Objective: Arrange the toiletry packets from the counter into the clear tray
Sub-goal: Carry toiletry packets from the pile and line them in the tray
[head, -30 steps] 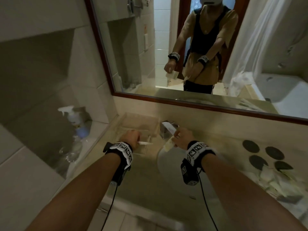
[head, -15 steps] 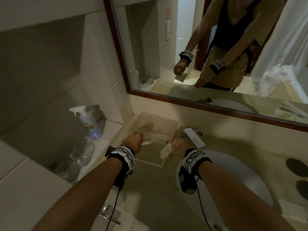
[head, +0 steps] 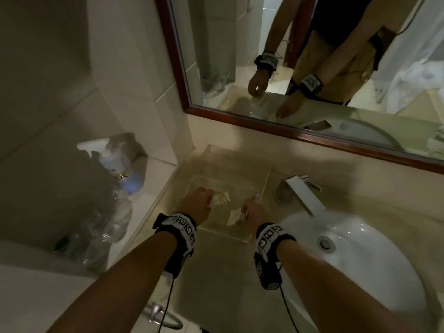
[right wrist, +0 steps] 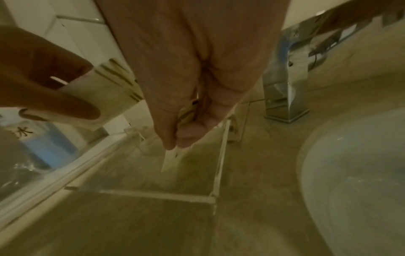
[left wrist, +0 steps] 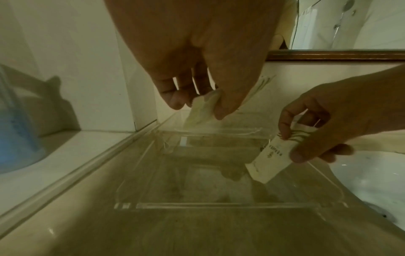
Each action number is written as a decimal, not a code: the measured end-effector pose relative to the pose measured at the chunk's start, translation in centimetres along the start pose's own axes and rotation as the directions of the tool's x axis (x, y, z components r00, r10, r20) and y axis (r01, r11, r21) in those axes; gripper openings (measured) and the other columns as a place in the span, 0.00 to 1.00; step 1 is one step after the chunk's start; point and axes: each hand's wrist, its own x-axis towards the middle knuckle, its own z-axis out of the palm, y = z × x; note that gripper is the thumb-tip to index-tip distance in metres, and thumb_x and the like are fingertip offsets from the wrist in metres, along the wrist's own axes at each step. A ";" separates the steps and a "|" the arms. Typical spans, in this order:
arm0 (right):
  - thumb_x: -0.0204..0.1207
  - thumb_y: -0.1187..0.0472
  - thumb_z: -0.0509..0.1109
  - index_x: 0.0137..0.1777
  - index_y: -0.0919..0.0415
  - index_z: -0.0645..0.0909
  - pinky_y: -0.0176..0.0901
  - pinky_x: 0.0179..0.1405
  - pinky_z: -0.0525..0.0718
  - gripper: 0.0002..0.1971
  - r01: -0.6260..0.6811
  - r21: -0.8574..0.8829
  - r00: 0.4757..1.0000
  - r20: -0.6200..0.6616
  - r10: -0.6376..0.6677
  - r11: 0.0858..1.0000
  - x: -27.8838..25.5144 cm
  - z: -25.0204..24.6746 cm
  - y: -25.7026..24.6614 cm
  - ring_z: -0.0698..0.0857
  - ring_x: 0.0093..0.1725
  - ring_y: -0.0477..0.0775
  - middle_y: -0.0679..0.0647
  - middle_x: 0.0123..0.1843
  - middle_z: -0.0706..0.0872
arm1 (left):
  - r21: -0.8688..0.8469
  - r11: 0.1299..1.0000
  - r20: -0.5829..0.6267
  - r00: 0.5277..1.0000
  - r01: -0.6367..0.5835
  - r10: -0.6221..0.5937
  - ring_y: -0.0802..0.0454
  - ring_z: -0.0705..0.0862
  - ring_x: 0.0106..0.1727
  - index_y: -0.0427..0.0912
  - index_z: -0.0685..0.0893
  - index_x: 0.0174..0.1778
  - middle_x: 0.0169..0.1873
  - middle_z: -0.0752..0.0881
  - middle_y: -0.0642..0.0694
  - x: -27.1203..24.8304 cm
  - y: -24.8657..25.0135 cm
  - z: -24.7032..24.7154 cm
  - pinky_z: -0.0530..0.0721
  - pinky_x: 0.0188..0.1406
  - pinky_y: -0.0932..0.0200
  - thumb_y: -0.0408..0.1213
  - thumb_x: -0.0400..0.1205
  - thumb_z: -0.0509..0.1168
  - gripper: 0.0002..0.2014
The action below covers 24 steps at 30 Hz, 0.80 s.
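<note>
— What's each hand doing?
— The left hand (head: 197, 205) is pinching a white packet (left wrist: 200, 110) above the far left of the clear tray (left wrist: 219, 205). The right hand (head: 255, 216) is clamping a second packet (left wrist: 270, 162) over the tray's right side.
— Where's the tray sitting?
— On the beige counter (head: 216, 272), left of the white sink (head: 360, 260), near the chrome tap (head: 302, 192)

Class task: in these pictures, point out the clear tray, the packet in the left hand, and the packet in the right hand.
clear tray (left wrist: 219, 205): left wrist view, its near rim.
left-hand packet (left wrist: 200, 112): left wrist view, the part hanging below the fingers.
right-hand packet (left wrist: 269, 160): left wrist view, its printed face.
</note>
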 end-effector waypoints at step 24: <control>0.84 0.66 0.58 0.63 0.60 0.77 0.60 0.74 0.72 0.12 0.010 -0.572 0.994 -0.084 -0.070 0.820 3.9 2.4 -1.4 0.84 0.59 0.61 0.58 0.59 0.85 | -0.031 0.981 0.075 0.978 -0.194 0.196 0.41 0.81 0.43 0.45 0.67 0.39 0.40 0.74 0.49 5.8 -2.5 1.2 0.79 0.40 0.50 0.35 0.76 0.66 0.11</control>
